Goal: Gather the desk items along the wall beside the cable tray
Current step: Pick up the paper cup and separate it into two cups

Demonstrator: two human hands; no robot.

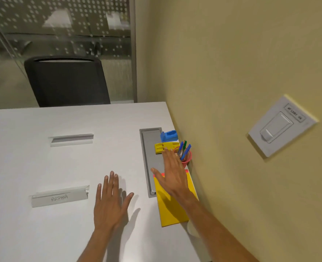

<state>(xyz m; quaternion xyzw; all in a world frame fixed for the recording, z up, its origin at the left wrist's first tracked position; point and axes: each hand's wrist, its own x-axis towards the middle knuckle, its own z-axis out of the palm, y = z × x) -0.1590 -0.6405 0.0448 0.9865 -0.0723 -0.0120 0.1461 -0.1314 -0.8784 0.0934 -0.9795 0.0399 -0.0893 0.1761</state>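
Note:
A grey cable tray is set into the white desk near the wall. Between tray and wall lie a blue holder, a yellow stapler-like item, a red cup with pens and a yellow notepad. My right hand hovers open over the notepad's top, fingertips near the yellow item and the cup, holding nothing. My left hand lies flat and open on the desk, left of the tray.
Two clear nameplate holders sit on the desk: one marked ALPHA near my left hand, one blank farther back. A black chair stands behind the desk. A light switch is on the yellow wall.

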